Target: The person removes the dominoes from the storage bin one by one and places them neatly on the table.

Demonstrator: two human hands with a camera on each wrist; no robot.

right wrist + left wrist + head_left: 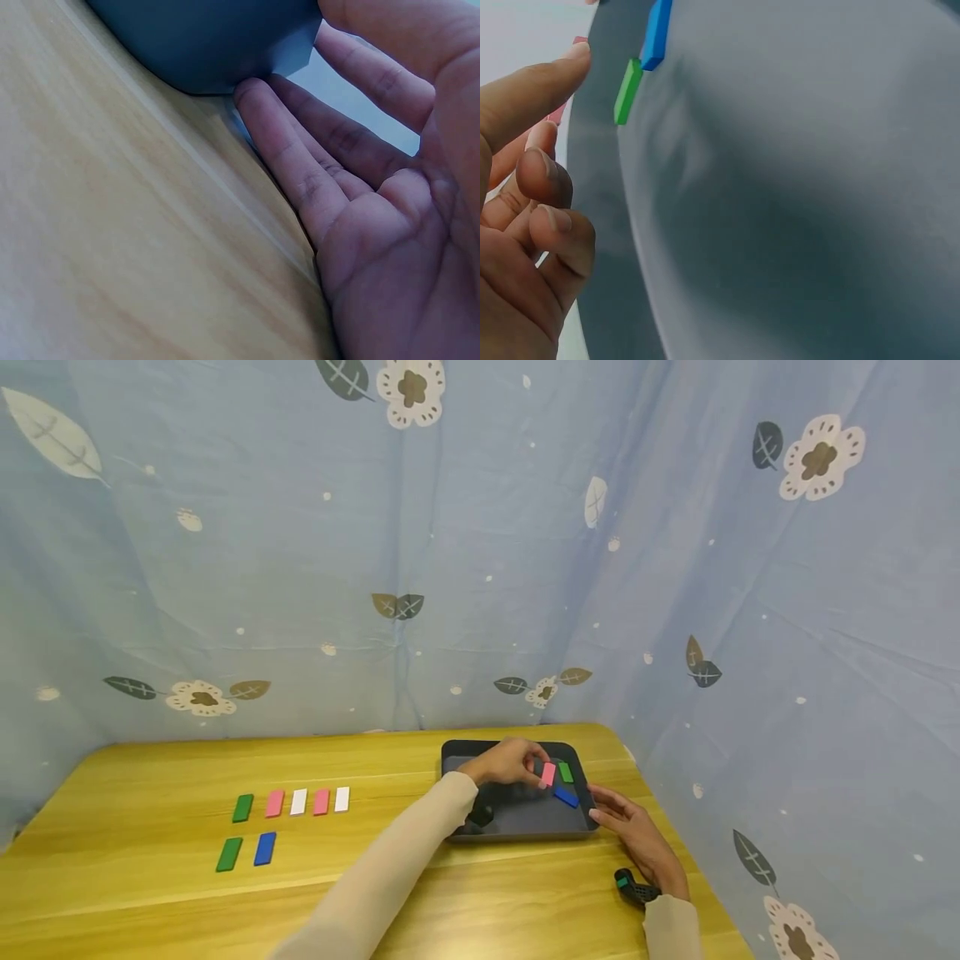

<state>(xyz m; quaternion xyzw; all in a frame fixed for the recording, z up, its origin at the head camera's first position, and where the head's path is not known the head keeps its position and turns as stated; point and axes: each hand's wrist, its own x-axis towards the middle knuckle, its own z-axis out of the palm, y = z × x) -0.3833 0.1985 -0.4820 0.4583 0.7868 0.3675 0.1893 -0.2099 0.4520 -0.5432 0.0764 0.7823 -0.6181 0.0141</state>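
Over the right part of a dark grey tray (517, 837), my left hand (510, 762) pinches a pink block (549, 773) between thumb and fingers. In the left wrist view, that block (557, 114) is mostly hidden behind the fingers. A green block (566, 772) and a blue block (565, 797) lie in the tray beside it, against its right side. My right hand (637, 831) is at the tray's right front corner. Seen from the right wrist, its fairly straight fingers (277, 142) touch the outside of the tray wall (217, 45).
Left of the tray, a row on the wooden table (150, 777) holds a green block (242, 808), pink blocks (275, 803) and white blocks (298, 802). Nearer are another green block (229, 854) and a blue block (265, 848). A patterned curtain (480, 527) borders the table behind and right.
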